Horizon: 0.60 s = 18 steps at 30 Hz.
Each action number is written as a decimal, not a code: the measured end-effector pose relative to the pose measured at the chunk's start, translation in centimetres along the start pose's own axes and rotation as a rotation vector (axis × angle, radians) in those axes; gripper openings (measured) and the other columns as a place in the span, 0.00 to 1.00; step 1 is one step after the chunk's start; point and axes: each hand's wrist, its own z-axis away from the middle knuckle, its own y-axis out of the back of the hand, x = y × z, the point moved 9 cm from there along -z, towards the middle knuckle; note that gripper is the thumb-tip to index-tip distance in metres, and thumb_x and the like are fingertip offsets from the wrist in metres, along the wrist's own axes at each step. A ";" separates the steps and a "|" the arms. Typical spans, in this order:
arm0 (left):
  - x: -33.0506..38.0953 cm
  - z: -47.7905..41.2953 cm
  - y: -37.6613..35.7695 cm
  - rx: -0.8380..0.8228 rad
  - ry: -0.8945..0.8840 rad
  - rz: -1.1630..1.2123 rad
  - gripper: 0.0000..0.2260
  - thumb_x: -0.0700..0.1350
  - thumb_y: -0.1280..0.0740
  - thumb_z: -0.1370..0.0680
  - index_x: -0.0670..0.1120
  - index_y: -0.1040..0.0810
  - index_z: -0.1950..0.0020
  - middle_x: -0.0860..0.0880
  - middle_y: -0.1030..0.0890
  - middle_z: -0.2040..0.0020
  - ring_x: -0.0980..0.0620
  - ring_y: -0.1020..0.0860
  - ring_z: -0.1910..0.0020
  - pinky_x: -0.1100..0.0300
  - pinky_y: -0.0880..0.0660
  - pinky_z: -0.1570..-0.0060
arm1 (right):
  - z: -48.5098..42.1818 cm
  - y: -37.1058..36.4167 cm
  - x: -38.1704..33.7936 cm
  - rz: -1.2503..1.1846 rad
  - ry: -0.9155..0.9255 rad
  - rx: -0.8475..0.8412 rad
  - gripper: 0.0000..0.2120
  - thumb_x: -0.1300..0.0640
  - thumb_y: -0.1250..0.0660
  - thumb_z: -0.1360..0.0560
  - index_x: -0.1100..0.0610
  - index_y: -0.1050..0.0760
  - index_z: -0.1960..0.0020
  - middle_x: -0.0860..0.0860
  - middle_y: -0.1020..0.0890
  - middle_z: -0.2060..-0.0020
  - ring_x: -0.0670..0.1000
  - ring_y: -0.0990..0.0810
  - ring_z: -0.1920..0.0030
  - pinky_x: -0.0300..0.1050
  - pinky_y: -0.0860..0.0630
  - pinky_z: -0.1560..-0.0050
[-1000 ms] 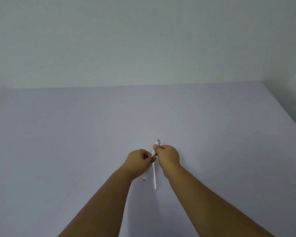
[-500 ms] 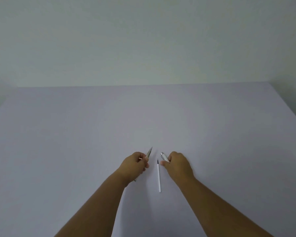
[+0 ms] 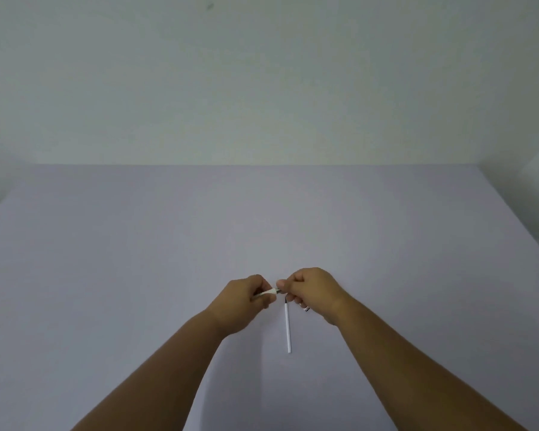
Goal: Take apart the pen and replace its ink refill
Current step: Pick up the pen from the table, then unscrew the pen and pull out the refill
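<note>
My left hand (image 3: 245, 301) is closed around the front part of a white pen (image 3: 266, 294), whose pale section shows between thumb and fingers. My right hand (image 3: 313, 293) grips the pen's other part, mostly hidden in the fist, with a small dark end (image 3: 306, 309) poking out below the palm. The two pen parts meet between my hands, just above the table. A thin white ink refill (image 3: 288, 328) with a dark tip lies on the table below and between my hands, pointing away from me.
The pale lilac table (image 3: 137, 259) spreads wide on all sides, with its back edge against a plain light wall (image 3: 262, 88). The table's right edge runs diagonally at the far right.
Half a second ago my hands were apart, each with one pen part. They have since come together so the parts touch. The refill has stayed on the table.
</note>
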 end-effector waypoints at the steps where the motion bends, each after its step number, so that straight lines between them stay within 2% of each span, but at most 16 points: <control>1: 0.1 0.1 0.2 -0.023 0.013 0.039 0.06 0.49 0.36 0.21 0.49 0.24 0.56 0.51 0.18 0.60 0.54 0.26 0.64 0.63 0.29 0.60 | 0.2 0.2 -0.4 -0.006 0.032 0.005 0.11 0.49 0.32 0.26 0.57 0.19 0.57 0.49 0.19 0.66 0.46 0.25 0.67 0.40 0.27 0.61; 4: 0.3 0.6 0.6 -0.118 0.075 0.234 0.07 0.49 0.35 0.22 0.47 0.20 0.56 0.55 0.21 0.66 0.56 0.28 0.68 0.64 0.30 0.63 | 1.1 0.7 -2.1 -0.023 0.165 0.030 0.06 0.53 0.31 0.26 0.52 0.20 0.62 0.48 0.19 0.67 0.45 0.24 0.66 0.40 0.27 0.60; 7: 0.5 1.2 0.9 -0.215 0.109 0.389 0.08 0.47 0.34 0.22 0.48 0.18 0.57 0.53 0.22 0.68 0.55 0.30 0.70 0.65 0.32 0.66 | 1.9 0.6 -3.1 -0.022 0.270 0.010 0.05 0.58 0.30 0.27 0.51 0.21 0.61 0.46 0.19 0.65 0.46 0.23 0.61 0.39 0.26 0.56; 10: 1.0 1.4 1.7 -0.199 0.081 0.238 0.07 0.49 0.34 0.22 0.51 0.19 0.58 0.54 0.21 0.66 0.57 0.28 0.69 0.66 0.31 0.64 | 2.2 0.2 -3.2 -0.029 0.251 -0.048 0.01 0.57 0.29 0.28 0.52 0.20 0.57 0.47 0.18 0.61 0.46 0.22 0.59 0.41 0.24 0.54; 13: 1.6 1.4 2.1 -0.179 0.037 0.115 0.07 0.50 0.35 0.22 0.50 0.20 0.56 0.55 0.21 0.63 0.57 0.26 0.66 0.67 0.28 0.62 | 2.3 0.0 -3.0 -0.043 0.167 -0.079 0.10 0.51 0.30 0.27 0.59 0.19 0.54 0.49 0.17 0.64 0.46 0.23 0.65 0.38 0.24 0.61; 14: 1.7 1.5 2.1 -0.171 0.031 0.104 0.08 0.50 0.35 0.22 0.48 0.20 0.54 0.55 0.21 0.63 0.57 0.26 0.66 0.67 0.28 0.62 | 2.4 0.1 -3.1 -0.025 0.170 -0.061 0.10 0.52 0.31 0.26 0.59 0.20 0.55 0.49 0.17 0.64 0.46 0.23 0.65 0.39 0.24 0.61; 16: 2.0 1.5 2.5 -0.138 0.009 0.079 0.09 0.51 0.35 0.22 0.47 0.20 0.54 0.55 0.21 0.63 0.57 0.28 0.66 0.66 0.30 0.63 | 2.5 0.3 -3.6 0.006 0.210 -0.036 0.02 0.56 0.30 0.27 0.54 0.21 0.57 0.49 0.19 0.63 0.47 0.23 0.62 0.42 0.24 0.57; 18: 2.5 1.6 2.9 -0.097 -0.020 0.045 0.09 0.51 0.35 0.22 0.48 0.21 0.57 0.56 0.22 0.64 0.57 0.30 0.68 0.66 0.33 0.65 | 2.5 0.4 -3.5 -0.017 0.206 -0.050 0.05 0.55 0.27 0.31 0.50 0.22 0.56 0.49 0.19 0.59 0.49 0.22 0.59 0.47 0.24 0.55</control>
